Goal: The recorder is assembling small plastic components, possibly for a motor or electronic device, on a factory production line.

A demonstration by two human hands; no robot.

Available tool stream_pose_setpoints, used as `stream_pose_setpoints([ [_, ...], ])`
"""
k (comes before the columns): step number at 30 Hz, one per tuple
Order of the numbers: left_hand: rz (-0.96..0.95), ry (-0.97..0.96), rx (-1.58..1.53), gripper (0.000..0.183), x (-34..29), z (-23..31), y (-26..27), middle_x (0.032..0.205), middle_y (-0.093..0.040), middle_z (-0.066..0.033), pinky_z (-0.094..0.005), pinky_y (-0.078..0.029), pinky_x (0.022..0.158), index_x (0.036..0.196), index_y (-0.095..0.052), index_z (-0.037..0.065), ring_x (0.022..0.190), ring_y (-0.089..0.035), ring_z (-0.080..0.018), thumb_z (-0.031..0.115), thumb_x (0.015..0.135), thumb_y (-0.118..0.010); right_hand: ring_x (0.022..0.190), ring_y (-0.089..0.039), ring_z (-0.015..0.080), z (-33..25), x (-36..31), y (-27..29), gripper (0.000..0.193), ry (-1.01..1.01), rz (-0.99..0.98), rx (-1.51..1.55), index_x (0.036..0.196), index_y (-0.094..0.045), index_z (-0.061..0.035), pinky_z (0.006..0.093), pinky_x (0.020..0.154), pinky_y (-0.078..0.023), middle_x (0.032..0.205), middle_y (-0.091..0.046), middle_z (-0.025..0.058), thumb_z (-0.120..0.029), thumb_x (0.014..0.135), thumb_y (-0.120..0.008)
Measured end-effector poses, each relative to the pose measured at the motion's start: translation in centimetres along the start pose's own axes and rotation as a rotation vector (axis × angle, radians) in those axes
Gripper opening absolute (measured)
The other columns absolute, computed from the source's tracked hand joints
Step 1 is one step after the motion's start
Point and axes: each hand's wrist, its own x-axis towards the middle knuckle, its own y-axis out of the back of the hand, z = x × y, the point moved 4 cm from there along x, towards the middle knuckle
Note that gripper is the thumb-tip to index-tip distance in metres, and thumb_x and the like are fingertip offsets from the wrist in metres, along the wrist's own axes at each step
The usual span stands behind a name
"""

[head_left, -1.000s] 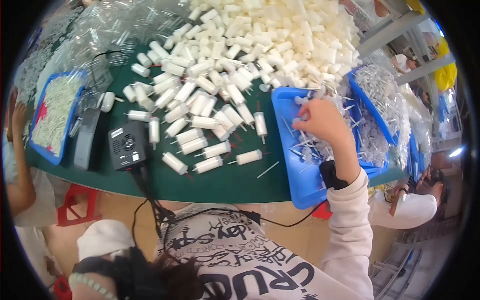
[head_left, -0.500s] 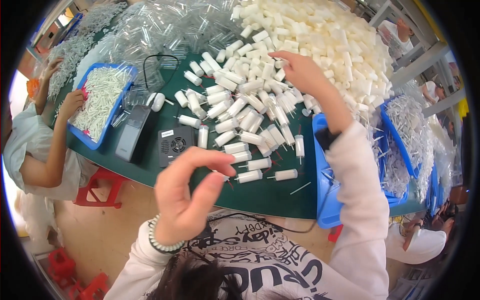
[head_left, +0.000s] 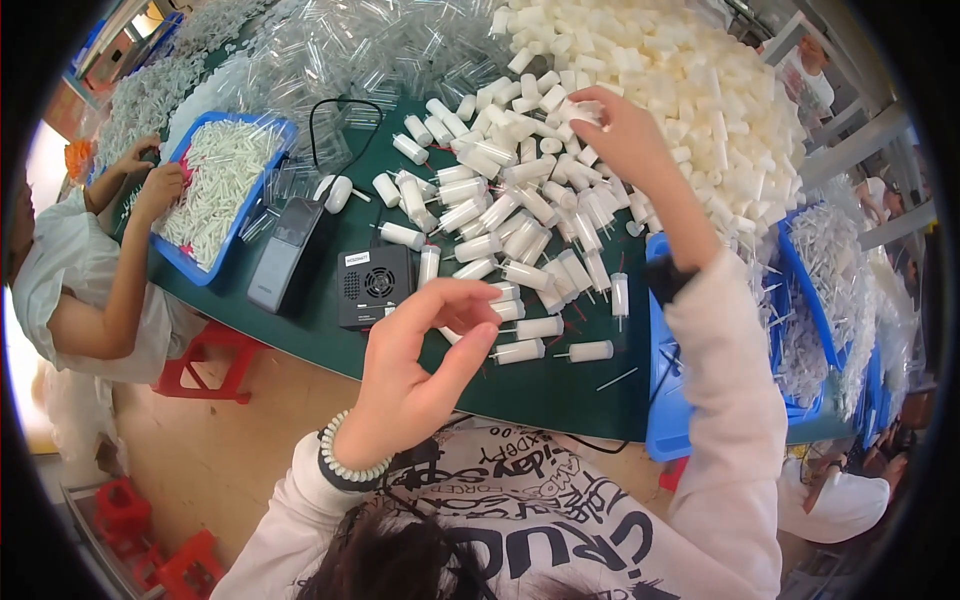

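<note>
Over the near edge of the green table, my left hand [head_left: 415, 355] is open, thumb and curled fingers apart with nothing visible between them. It hovers in front of a scatter of white cylinders with clear end caps and thin stems [head_left: 520, 350], and hides some of them. Farther off, my right hand [head_left: 630, 140] has its thumb and fingers closed on a white foam cylinder [head_left: 580, 112], partly covered by the fingers. That hand is at the border between the capped cylinders and a big heap of plain off-white foam cylinders [head_left: 680, 75].
Clear plastic tubes [head_left: 340, 50] are heaped at the back. On the left are a blue tray [head_left: 197, 272] of small white tubes, a grey box [head_left: 283, 255] and a black fan box [head_left: 376, 285]. A co-worker's hand [head_left: 165, 190] reaches that tray. Blue trays [head_left: 665, 430] stand on the right.
My right fingers have closed round a foam cylinder at the heap. The whole view has shifted a little, and my left hand appears slightly farther right, its thumb and fingers still apart.
</note>
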Motion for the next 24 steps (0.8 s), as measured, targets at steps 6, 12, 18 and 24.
stream_pose_setpoints([
  [6,0.048,0.112,-0.321,0.039,1.3,-0.6,-2.0,0.105,-0.056,-0.0093,-0.0242,-0.047,0.075,0.124,-0.045,-0.001,0.089,-0.056,-0.0117,0.001,0.086,-0.055,0.067,-0.058,0.0138,-10.8,-11.7,5.5,0.042,-0.014,-0.309,0.492,0.121,-0.051,-0.0099,0.0233,0.059,-0.045,0.081,-0.059,0.0064,-0.013,0.081,-0.063],
  [12,-0.037,0.201,-0.531,0.025,1.3,-0.9,-3.7,0.101,-0.06,-0.0102,-0.0272,-0.051,0.076,0.11,-0.052,-0.005,0.095,-0.058,-0.0151,-0.001,0.086,-0.055,0.08,-0.062,0.0159,-10.8,-16.9,3.5,0.037,0.022,-0.115,0.57,0.12,-0.051,-0.0075,0.0254,0.067,-0.047,0.095,-0.063,0.009,-0.007,0.083,-0.06],
  [18,0.04,0.11,-0.393,0.019,0.6,-0.8,-4.4,0.1,-0.058,-0.0086,-0.027,-0.051,0.078,0.103,-0.053,-0.005,0.094,-0.058,-0.0147,-0.001,0.084,-0.057,0.083,-0.061,0.0147,-7.7,-19.0,3.9,0.023,-0.309,0.138,1.028,0.112,-0.053,0.0001,0.0259,0.071,-0.049,0.094,-0.064,0.0119,-0.009,0.092,-0.05],
  [24,0.004,-0.005,-0.043,0.034,0.0,0.3,-6.0,0.094,-0.059,-0.0076,-0.0231,-0.055,0.059,0.103,-0.06,0.004,0.08,-0.063,-0.0135,0.002,0.071,-0.072,0.088,-0.062,0.0219,-9.4,-19.1,4.8,0.028,-0.046,0.331,1.199,0.114,-0.046,0.003,0.0314,0.075,-0.051,0.097,-0.062,0.018,-0.012,0.091,-0.052],
])
